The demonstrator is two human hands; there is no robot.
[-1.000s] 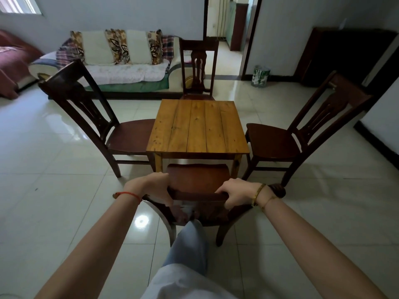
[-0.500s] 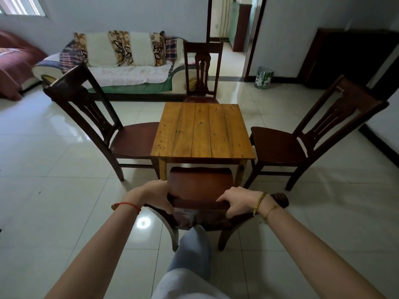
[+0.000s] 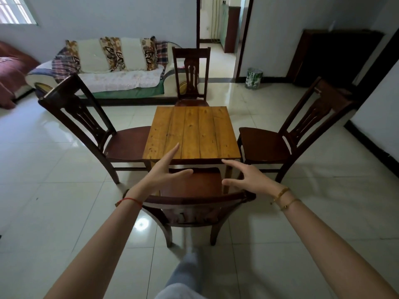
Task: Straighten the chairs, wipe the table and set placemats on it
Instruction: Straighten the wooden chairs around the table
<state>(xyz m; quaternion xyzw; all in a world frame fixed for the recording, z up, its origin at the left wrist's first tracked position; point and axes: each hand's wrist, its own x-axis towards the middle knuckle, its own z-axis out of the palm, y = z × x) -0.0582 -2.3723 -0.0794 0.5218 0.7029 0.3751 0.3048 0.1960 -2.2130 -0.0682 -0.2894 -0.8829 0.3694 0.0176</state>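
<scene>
A small square wooden table [image 3: 192, 130] with a bare plank top stands in the middle of the room. Dark wooden chairs stand on all sides: the near chair [image 3: 190, 203] right in front of me, seat tucked under the table edge, a left chair [image 3: 92, 126], a right chair [image 3: 287, 134] and a far chair [image 3: 191, 76]. My left hand [image 3: 164, 171] and my right hand [image 3: 248, 178] hover above the near chair's seat, just past its backrest, fingers spread and straight, holding nothing. No cloth or placemat is in view.
A sofa [image 3: 112, 74] with patterned cushions lines the far wall. A green-and-white bin [image 3: 254, 78] sits by the open doorway, and a dark cabinet [image 3: 336, 55] stands at the right wall. The floor is glossy white tile. My leg [image 3: 185, 272] shows at the bottom.
Both hands have let go of the near chair's backrest and lifted forward over the seat with fingers opened. The near chair stands a little closer to the table.
</scene>
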